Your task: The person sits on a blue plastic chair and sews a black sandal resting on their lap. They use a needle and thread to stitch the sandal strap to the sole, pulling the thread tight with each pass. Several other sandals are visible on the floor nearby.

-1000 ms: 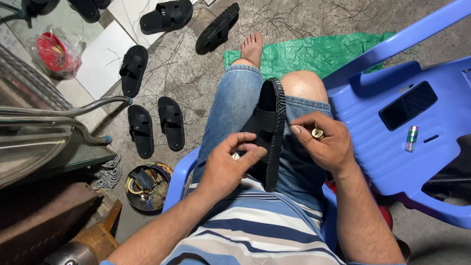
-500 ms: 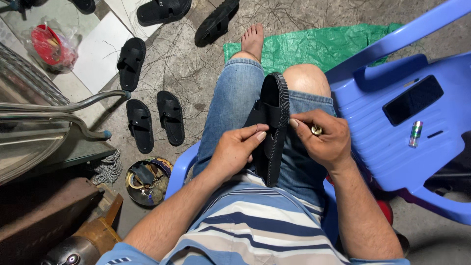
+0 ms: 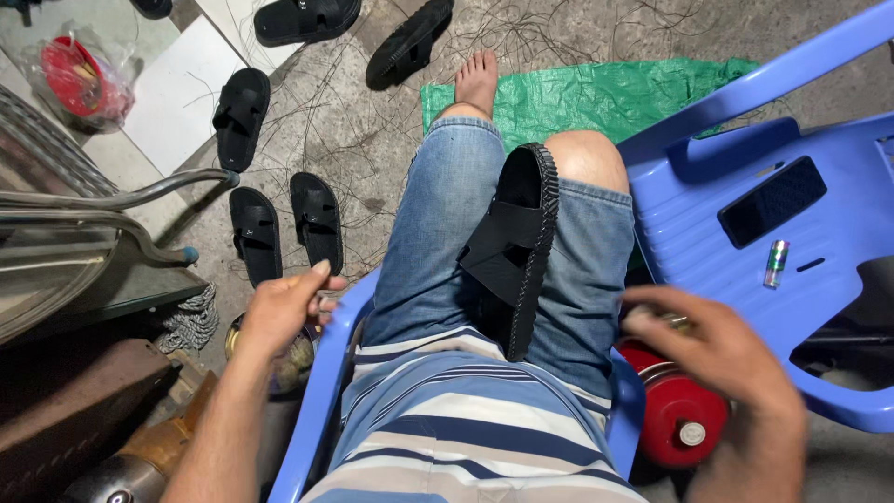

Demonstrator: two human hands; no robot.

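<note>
Grey, rough floor (image 3: 596, 37) is seen all around, with thin dark threads scattered on it. Near the top edge of the floor a green plastic sheet (image 3: 596, 98) is spread out, and a bare foot (image 3: 477, 82) is set at its left edge. Black sandals (image 3: 279, 219) are laid on the floor to the left, two side by side and more higher up. A red thing in a clear bag (image 3: 79, 79) is seen in the top left corner.

A black sandal (image 3: 517, 247) is laid on the lap, between the two legs in blue jean shorts (image 3: 438, 242). It is tipped on its edge, with the straps turned to the left. It is not touched by either hand.

The left hand (image 3: 284, 307) is stretched out to the left, past the edge of the blue chair seat (image 3: 321, 401). Its fingers are loosely curled and its grip is loose, with nothing seen in it. A round tin (image 3: 296, 361) is seen just under it.

The right hand (image 3: 717, 359) is held out to the right, above a red can (image 3: 675, 419). It is blurred, so it cannot be told whether its grip is clenched or released.

A second blue chair (image 3: 689, 224) is placed on the right. A dark phone (image 3: 771, 200) and a small green tube (image 3: 776, 263) are laid on its seat.
</note>
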